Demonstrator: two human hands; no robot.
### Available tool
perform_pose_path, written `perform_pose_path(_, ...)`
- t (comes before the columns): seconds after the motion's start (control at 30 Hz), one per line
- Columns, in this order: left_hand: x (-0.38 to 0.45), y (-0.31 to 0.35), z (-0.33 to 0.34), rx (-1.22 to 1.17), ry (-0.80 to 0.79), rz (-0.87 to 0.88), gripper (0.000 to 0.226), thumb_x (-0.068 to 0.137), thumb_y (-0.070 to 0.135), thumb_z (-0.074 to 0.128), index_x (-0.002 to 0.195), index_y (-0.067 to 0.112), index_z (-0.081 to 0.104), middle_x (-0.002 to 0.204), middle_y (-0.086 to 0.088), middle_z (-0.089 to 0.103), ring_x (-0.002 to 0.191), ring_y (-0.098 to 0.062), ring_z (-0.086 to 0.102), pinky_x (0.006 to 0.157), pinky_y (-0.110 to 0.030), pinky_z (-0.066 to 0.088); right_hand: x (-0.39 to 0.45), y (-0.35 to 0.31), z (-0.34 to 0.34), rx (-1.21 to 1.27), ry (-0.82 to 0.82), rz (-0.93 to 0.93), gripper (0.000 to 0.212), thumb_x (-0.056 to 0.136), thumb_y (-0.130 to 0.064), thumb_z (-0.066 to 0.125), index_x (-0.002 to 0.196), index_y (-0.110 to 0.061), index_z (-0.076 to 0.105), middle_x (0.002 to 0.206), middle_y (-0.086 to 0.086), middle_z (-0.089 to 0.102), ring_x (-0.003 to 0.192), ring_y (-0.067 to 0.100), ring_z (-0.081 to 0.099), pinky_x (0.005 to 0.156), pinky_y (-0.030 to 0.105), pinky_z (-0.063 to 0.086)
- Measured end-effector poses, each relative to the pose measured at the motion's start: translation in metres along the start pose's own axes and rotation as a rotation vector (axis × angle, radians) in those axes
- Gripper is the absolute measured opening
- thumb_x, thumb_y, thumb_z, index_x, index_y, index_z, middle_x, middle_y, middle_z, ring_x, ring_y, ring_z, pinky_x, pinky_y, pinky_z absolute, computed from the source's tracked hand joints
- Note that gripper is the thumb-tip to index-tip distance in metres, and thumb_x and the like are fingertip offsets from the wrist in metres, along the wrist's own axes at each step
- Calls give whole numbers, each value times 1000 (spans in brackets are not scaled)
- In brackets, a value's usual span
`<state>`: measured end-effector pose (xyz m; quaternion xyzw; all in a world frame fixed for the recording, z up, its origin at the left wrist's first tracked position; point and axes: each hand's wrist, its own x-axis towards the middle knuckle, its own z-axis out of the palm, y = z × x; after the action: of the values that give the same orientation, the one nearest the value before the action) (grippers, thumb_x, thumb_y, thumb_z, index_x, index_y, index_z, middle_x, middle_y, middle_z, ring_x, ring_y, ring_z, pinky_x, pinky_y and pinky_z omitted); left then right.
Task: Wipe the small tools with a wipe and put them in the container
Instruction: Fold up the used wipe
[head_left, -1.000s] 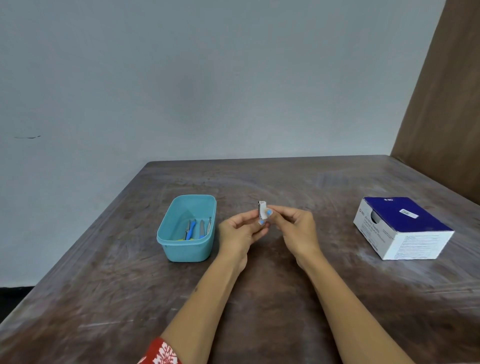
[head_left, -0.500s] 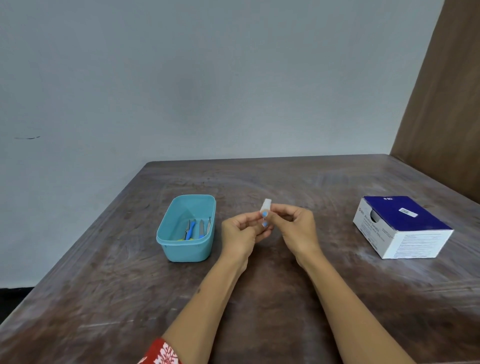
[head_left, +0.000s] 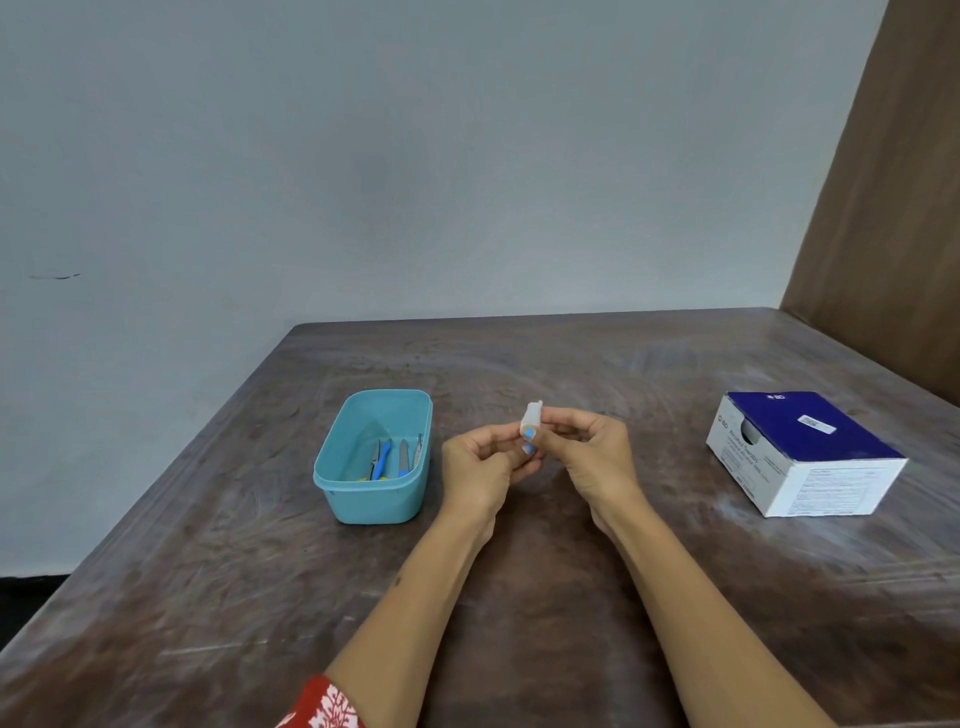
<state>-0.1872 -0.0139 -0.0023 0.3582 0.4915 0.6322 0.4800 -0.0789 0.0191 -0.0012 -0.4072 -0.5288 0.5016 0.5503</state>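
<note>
My left hand (head_left: 480, 462) and my right hand (head_left: 589, 452) meet above the middle of the table and together pinch a small white wipe (head_left: 531, 415), which sticks up between the fingertips. Whether a tool is wrapped inside it I cannot tell. To the left stands a teal plastic container (head_left: 332, 467) holding several small tools (head_left: 395, 457) with blue and metal handles, lying lengthwise on its floor.
A blue and white box of alcohol swabs (head_left: 805, 452) sits at the right of the dark wooden table (head_left: 519, 597). A brown panel (head_left: 893, 208) rises at the right, a pale wall behind. The table's left edge drops off near the container.
The wipe has been turned and folded between the fingertips, from upright to tilted and bunched. Both hands stay in nearly the same place.
</note>
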Motion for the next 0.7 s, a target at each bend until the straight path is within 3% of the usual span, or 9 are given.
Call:
perform_pose_path(0.13,0,-1,0,12,12,18,21,82,-9,60,95,4,70,90,-11,72,86,-20,71,72,-27,59,-2,-3,0,-6,-21,-15,27,70,-2,79,95,-8,71,77,2,71,66,2,67,61,11,50)
perform_pose_path(0.33,-1,1,0,-2,14,8,21,82,-9,61,94,5,70,88,-11,73,82,-19,72,72,-26,59,-3,-3,2,38,-42,-42,7,84,-12,68,84,-17,73,65,-7,71,62,-2,64,57,10,46)
perform_pose_path(0.53,-3,1,2,0,-56,-1,18,81,-10,62,90,3,69,81,-12,72,74,-17,72,68,-25,59,1,0,0,25,36,-34,5,75,-13,76,77,-17,74,71,3,73,67,12,66,71,31,56)
perform_pose_path(0.7,-3,1,2,13,-56,3,17,80,-10,62,91,2,69,79,-10,72,73,-16,72,66,-23,59,2,-2,0,14,57,8,14,68,-13,82,77,-13,71,75,10,71,68,16,67,67,27,57)
